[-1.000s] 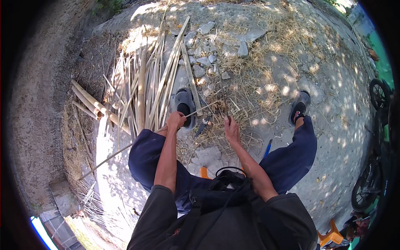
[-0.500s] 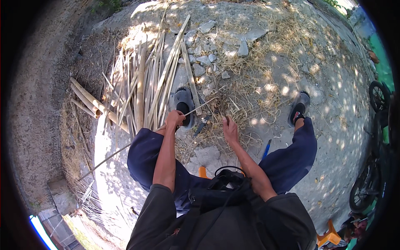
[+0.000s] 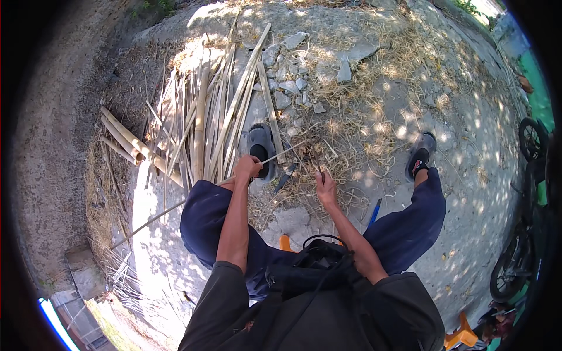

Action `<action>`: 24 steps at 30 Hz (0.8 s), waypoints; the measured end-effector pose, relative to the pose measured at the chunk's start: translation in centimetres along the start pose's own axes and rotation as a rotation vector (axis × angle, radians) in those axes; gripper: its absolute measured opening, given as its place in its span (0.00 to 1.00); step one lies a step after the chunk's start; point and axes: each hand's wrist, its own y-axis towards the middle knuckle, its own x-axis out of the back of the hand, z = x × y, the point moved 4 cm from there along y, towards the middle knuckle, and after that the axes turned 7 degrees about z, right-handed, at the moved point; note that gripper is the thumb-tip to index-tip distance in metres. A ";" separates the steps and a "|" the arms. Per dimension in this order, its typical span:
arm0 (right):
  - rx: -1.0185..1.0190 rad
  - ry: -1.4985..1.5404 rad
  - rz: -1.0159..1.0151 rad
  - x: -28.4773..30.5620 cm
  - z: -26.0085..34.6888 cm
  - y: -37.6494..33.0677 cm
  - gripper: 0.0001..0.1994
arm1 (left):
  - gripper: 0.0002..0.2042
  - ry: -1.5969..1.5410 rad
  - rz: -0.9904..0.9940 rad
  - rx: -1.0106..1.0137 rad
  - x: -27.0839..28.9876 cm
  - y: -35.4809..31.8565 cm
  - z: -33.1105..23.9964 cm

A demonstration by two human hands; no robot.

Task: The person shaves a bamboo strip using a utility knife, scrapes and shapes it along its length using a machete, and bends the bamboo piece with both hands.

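Observation:
A long, thin bamboo strip [image 3: 153, 221] runs slantwise across my left thigh, its far end sticking out between my hands. My left hand [image 3: 248, 167] is closed around it beside my left shoe. To the right, my right hand [image 3: 326, 188] is closed on a slim dark knife [image 3: 320, 171]; its handle is mostly covered by my fingers and its blade is hard to make out. A small gap separates the knife from the strip's tip. Curly bamboo shavings [image 3: 351, 149] lie under and beyond my hands.
Split bamboo strips [image 3: 234, 111] are heaped ahead on the left, with thicker bamboo poles [image 3: 126, 140] beside them. A dark blade-like piece [image 3: 284, 179] lies by my left shoe. A blue tool [image 3: 375, 210] rests near my right knee. Broken stones [image 3: 287, 86] and a parked motorcycle [image 3: 518, 257] are farther off.
My right hand has shifted slightly down and to the right, and more of the dark knife shows above it. My left hand keeps its hold on the strip.

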 end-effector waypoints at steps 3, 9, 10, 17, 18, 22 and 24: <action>0.027 -0.040 -0.042 0.4 -1.8 0.5 0.24 | 0.08 0.058 -0.042 0.047 -0.9 0.6 0.2; -0.034 -0.009 -0.014 0.4 -2.1 0.4 0.23 | 0.09 0.078 -0.066 0.064 -0.8 1.4 0.9; -0.044 -0.013 -0.016 0.6 -1.8 0.4 0.23 | 0.10 0.085 -0.054 0.056 -0.9 1.3 0.4; 0.048 -0.010 -0.062 1.3 1.6 2.3 0.22 | 0.09 0.058 -0.025 0.046 -0.8 0.7 0.0; 0.063 -0.004 -0.074 1.2 1.4 2.3 0.22 | 0.09 0.058 -0.027 0.047 -0.8 0.7 0.0; 0.080 -0.003 -0.088 0.8 -0.2 1.8 0.23 | 0.09 0.077 -0.027 0.036 -0.8 0.8 0.0; 0.015 -0.010 -0.056 0.5 -1.5 1.3 0.24 | 0.09 0.100 -0.014 0.052 -0.9 0.9 0.1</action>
